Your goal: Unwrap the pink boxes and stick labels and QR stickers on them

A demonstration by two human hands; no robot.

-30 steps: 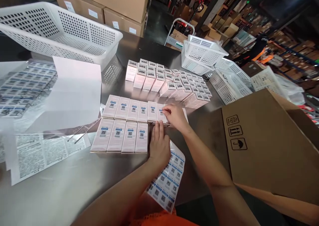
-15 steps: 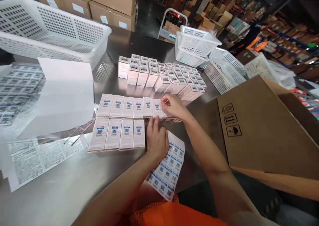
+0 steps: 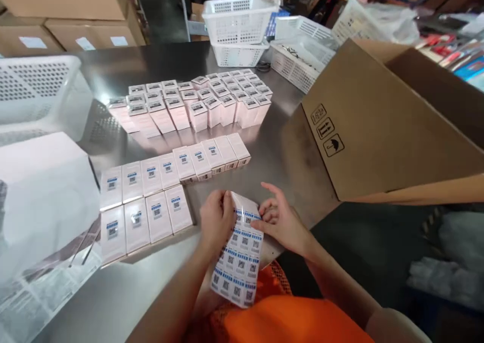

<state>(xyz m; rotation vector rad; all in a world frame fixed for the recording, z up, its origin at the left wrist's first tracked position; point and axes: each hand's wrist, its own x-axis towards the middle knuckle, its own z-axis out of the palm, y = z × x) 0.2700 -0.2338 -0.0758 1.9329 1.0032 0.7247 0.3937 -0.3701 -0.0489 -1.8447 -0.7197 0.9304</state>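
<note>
Bare table [image 3: 260, 166] lies open between the flat rows of small boxes [image 3: 159, 191] and the big brown box [image 3: 378, 126], so a hand could pass there; the standing boxes [image 3: 196, 103] block the middle; white baskets [image 3: 238, 25] block the far edge.

A steel tabletop [image 3: 242, 60] fills most of the frame and mirrors the light in dull patches. Brown cartons [image 3: 64, 15] are stacked in the upper left. White mesh baskets [image 3: 238, 22] sit at the top centre, with one more basket [image 3: 38, 93] at the left edge. A big open carton [image 3: 381, 126] leans in from the right. Behind, at the top, the floor [image 3: 162, 10] is dark; cluttered goods fill the upper right corner.
</note>
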